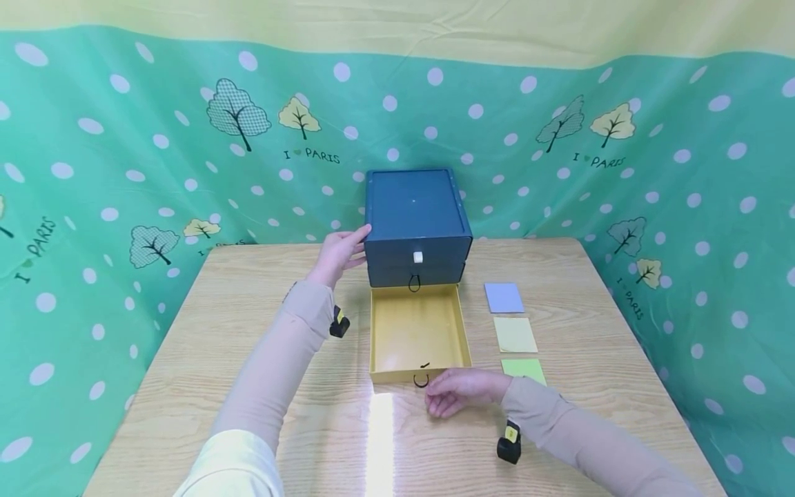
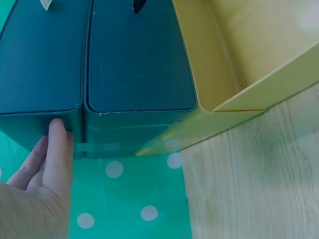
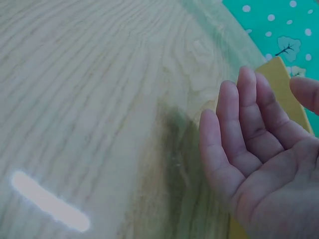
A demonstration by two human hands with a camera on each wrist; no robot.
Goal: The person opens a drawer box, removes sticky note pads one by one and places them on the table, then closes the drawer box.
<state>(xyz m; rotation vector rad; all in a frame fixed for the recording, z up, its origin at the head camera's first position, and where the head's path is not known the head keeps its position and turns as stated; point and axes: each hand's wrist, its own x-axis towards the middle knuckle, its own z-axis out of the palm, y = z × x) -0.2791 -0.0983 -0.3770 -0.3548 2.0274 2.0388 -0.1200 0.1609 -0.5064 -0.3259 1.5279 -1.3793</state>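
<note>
A dark blue drawer box point(image 1: 415, 207) stands at the back of the table, its bottom yellow drawer point(image 1: 386, 378) pulled out towards me. Nothing lies inside that drawer. My left hand point(image 1: 340, 254) touches the left side of the box with extended fingers; the left wrist view shows its fingertips against the blue side wall point(image 2: 35, 124). Just in front of the yellow drawer's right front corner is my right hand point(image 1: 462, 390), near the black loop pull point(image 1: 421, 384). In the right wrist view its fingers point(image 3: 229, 112) are loosely bent and hold nothing.
Three square sticky-note pads lie in a column right of the drawer: a blue pad point(image 1: 504, 297), a pale yellow pad point(image 1: 515, 335) and a green pad point(image 1: 524, 368), partly covered by my right wrist. A polka-dot curtain point(image 1: 273, 186) encloses the wooden table point(image 1: 217, 359).
</note>
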